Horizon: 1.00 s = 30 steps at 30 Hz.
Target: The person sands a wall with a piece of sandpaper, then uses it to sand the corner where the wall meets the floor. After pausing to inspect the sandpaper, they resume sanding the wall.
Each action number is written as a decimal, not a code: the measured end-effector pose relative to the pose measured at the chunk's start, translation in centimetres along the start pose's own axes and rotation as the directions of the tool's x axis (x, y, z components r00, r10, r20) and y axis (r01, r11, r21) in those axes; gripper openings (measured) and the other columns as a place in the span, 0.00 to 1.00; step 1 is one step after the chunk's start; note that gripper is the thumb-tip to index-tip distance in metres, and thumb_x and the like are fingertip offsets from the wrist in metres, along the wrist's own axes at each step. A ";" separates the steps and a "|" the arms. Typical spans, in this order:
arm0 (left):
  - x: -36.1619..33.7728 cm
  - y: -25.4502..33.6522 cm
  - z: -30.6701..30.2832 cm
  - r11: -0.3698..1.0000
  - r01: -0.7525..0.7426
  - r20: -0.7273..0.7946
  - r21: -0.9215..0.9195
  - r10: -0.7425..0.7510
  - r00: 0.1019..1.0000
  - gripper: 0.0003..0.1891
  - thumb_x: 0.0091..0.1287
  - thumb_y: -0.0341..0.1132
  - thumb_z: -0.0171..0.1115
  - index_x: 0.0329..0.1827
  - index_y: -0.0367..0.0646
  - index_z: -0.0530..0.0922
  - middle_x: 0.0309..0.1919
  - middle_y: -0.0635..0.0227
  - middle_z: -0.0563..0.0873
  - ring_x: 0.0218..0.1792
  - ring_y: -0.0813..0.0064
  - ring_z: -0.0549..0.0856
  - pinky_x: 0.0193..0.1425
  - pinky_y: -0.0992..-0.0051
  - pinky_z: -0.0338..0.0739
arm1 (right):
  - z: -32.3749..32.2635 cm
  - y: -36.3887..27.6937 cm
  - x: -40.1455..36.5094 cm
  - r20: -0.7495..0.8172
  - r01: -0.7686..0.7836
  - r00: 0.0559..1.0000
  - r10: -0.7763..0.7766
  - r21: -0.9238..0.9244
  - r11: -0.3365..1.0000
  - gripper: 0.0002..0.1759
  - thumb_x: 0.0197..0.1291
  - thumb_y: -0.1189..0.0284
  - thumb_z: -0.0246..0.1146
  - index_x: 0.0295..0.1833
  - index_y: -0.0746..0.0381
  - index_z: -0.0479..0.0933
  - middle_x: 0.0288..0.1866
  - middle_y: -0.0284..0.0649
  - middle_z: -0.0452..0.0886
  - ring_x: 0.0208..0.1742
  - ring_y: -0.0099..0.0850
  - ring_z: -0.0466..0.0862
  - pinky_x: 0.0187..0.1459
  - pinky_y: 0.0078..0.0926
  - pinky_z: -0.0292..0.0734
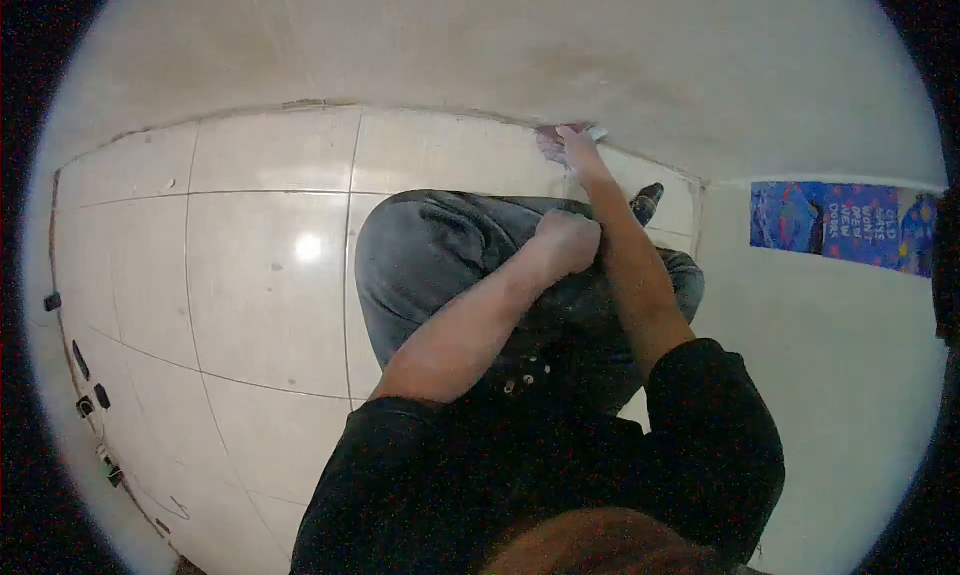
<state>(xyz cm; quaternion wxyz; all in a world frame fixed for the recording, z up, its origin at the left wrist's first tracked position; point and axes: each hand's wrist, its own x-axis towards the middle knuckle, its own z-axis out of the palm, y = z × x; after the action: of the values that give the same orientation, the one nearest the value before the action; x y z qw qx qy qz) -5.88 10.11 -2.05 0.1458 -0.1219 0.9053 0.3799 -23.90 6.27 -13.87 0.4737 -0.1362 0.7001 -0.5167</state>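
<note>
On the left, pale tiles (270, 305) meet the wall (430, 45). A pinkish cloth (549, 147) lies at that joint, apparently under our right hand's fingers; we cannot tell how firmly they grip. Our left hand (568, 241) is curled over our lap, contents hidden. Our right hand (582, 157) reaches beyond it, beside something whitish (598, 133). Light, even fingertip pressure suits this narrow corner best.

At upper centre, the cloth (551, 145) is partly hidden by the right hand (577, 150), its fingers blurred. Small objects (101, 395) at lower left are too small to identify; the poster (840, 225) is partly covered at right.
</note>
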 end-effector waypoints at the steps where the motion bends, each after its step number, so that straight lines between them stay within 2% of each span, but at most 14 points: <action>1: -0.4 0.2 -0.2 1.000 -0.016 -0.019 -0.014 0.016 1.000 0.13 0.62 0.32 0.57 0.44 0.41 0.87 0.48 0.55 0.89 0.49 0.57 0.89 0.53 0.60 0.82 | 0.2 -0.1 -0.5 -0.019 0.051 0.998 -0.053 -0.074 0.996 0.19 0.71 0.69 0.50 0.55 0.72 0.77 0.47 0.49 0.85 0.43 0.38 0.87 0.46 0.32 0.83; 4: -0.1 0.6 0.5 0.999 -0.049 -0.026 -0.012 0.049 0.998 0.13 0.62 0.32 0.58 0.45 0.42 0.88 0.48 0.56 0.89 0.49 0.58 0.89 0.54 0.61 0.82 | -0.5 -0.5 -2.7 0.087 0.016 0.996 -0.024 0.087 0.996 0.19 0.72 0.69 0.49 0.56 0.71 0.78 0.48 0.48 0.85 0.41 0.36 0.86 0.43 0.31 0.83; 7: -0.4 1.0 -0.3 0.999 -0.040 0.030 0.013 0.040 0.999 0.14 0.62 0.32 0.57 0.46 0.42 0.88 0.48 0.56 0.89 0.50 0.59 0.89 0.54 0.61 0.82 | -1.5 1.3 -2.9 0.061 -0.001 0.998 0.003 -0.022 1.000 0.19 0.73 0.69 0.49 0.58 0.70 0.78 0.48 0.48 0.85 0.39 0.34 0.85 0.43 0.30 0.82; 10: -0.4 0.9 -0.4 0.999 -0.045 0.015 0.014 0.044 0.999 0.14 0.63 0.32 0.56 0.46 0.41 0.87 0.48 0.55 0.89 0.50 0.58 0.88 0.54 0.60 0.82 | -1.6 1.0 -3.0 0.068 -0.080 0.995 0.073 0.104 0.991 0.19 0.73 0.69 0.50 0.57 0.69 0.79 0.49 0.47 0.85 0.39 0.33 0.85 0.43 0.29 0.82; 13: 0.3 0.3 0.4 0.998 -0.041 -0.038 0.041 0.042 0.998 0.14 0.63 0.32 0.56 0.45 0.40 0.87 0.47 0.55 0.89 0.50 0.56 0.88 0.54 0.60 0.81 | -1.9 0.0 -3.3 0.159 -0.007 0.987 0.001 0.036 0.999 0.19 0.73 0.67 0.50 0.57 0.65 0.79 0.53 0.44 0.85 0.51 0.35 0.85 0.52 0.32 0.80; 15: 0.8 -0.3 0.2 1.000 0.009 -0.085 0.018 -0.007 0.996 0.13 0.62 0.32 0.56 0.44 0.41 0.87 0.47 0.55 0.89 0.49 0.56 0.88 0.54 0.59 0.81 | -3.2 -0.4 -3.7 0.209 0.030 0.978 -0.020 -0.044 0.999 0.18 0.73 0.68 0.51 0.58 0.65 0.79 0.53 0.42 0.85 0.52 0.34 0.84 0.53 0.32 0.79; 19: -0.1 -0.4 -1.8 0.994 0.046 -0.004 0.096 -0.046 0.999 0.17 0.64 0.41 0.57 0.49 0.42 0.85 0.49 0.52 0.87 0.51 0.55 0.87 0.56 0.59 0.80 | -5.7 -1.0 -10.4 0.091 0.315 0.949 -0.302 -0.222 0.923 0.16 0.72 0.68 0.53 0.57 0.64 0.79 0.53 0.38 0.85 0.52 0.32 0.83 0.55 0.30 0.78; 21: -0.1 -0.1 -1.4 0.994 0.072 -0.059 0.086 -0.067 0.996 0.18 0.68 0.43 0.57 0.54 0.42 0.82 0.49 0.50 0.87 0.51 0.52 0.86 0.56 0.56 0.79 | -6.5 -3.9 -17.7 0.098 0.516 0.835 -0.541 -0.477 0.711 0.16 0.72 0.68 0.53 0.57 0.64 0.79 0.54 0.37 0.85 0.52 0.30 0.83 0.56 0.28 0.77; 23: -0.3 0.3 -2.1 0.993 0.077 -0.106 0.084 -0.068 0.992 0.20 0.70 0.46 0.56 0.58 0.43 0.79 0.50 0.48 0.86 0.52 0.51 0.85 0.57 0.55 0.78 | -10.3 -2.9 -19.4 -0.021 0.495 0.856 -0.516 -0.252 0.832 0.17 0.72 0.66 0.55 0.56 0.66 0.80 0.54 0.39 0.85 0.52 0.29 0.83 0.55 0.27 0.77; 25: -1.6 0.3 -3.6 0.995 0.055 -0.122 0.084 -0.044 0.992 0.23 0.72 0.48 0.56 0.63 0.43 0.76 0.52 0.46 0.85 0.54 0.49 0.84 0.59 0.55 0.77 | -13.2 -1.2 -20.8 -0.111 0.590 0.787 -0.607 -0.153 0.793 0.17 0.72 0.66 0.55 0.56 0.67 0.79 0.54 0.40 0.85 0.52 0.30 0.83 0.56 0.27 0.77; 26: -2.3 -0.8 -4.9 0.998 0.061 -0.233 0.007 -0.058 0.971 0.23 0.72 0.48 0.56 0.62 0.42 0.76 0.51 0.47 0.85 0.54 0.49 0.84 0.60 0.55 0.76 | -14.0 -0.5 -21.5 -0.168 0.637 0.746 -0.645 -0.104 0.764 0.18 0.72 0.66 0.56 0.56 0.68 0.79 0.54 0.41 0.85 0.53 0.30 0.83 0.56 0.28 0.76; 27: -4.3 -1.0 -5.4 0.995 0.070 -0.336 -0.065 -0.088 0.938 0.23 0.72 0.48 0.57 0.61 0.41 0.77 0.51 0.47 0.85 0.53 0.48 0.84 0.60 0.55 0.76 | -14.8 0.7 -22.5 -0.197 0.587 0.773 -0.603 -0.135 0.798 0.18 0.73 0.66 0.56 0.56 0.68 0.79 0.54 0.42 0.85 0.53 0.30 0.83 0.56 0.28 0.76; 29: -6.9 -1.9 -7.1 0.986 0.123 -0.455 -0.111 -0.160 0.876 0.24 0.72 0.48 0.58 0.60 0.38 0.78 0.53 0.48 0.85 0.56 0.49 0.83 0.60 0.57 0.76 | -15.8 0.5 -20.2 -0.259 0.483 0.804 -0.536 -0.241 0.841 0.18 0.73 0.67 0.56 0.56 0.70 0.78 0.54 0.43 0.85 0.54 0.31 0.83 0.57 0.29 0.76; 30: -8.2 -3.2 -6.9 0.990 0.135 -0.591 -0.051 -0.139 0.795 0.24 0.71 0.48 0.59 0.60 0.37 0.79 0.55 0.48 0.84 0.57 0.51 0.83 0.62 0.58 0.75 | -16.0 0.4 -19.1 -0.250 0.535 0.766 -0.592 -0.261 0.803 0.18 0.73 0.68 0.55 0.58 0.70 0.78 0.54 0.43 0.84 0.54 0.30 0.83 0.56 0.28 0.76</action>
<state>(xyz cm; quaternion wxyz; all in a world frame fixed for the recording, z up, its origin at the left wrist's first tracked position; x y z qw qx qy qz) 1.56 3.82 3.44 -0.1172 -0.2999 0.8931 0.3142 -26.80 28.94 -3.97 0.1623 -0.2964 0.7358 -0.5868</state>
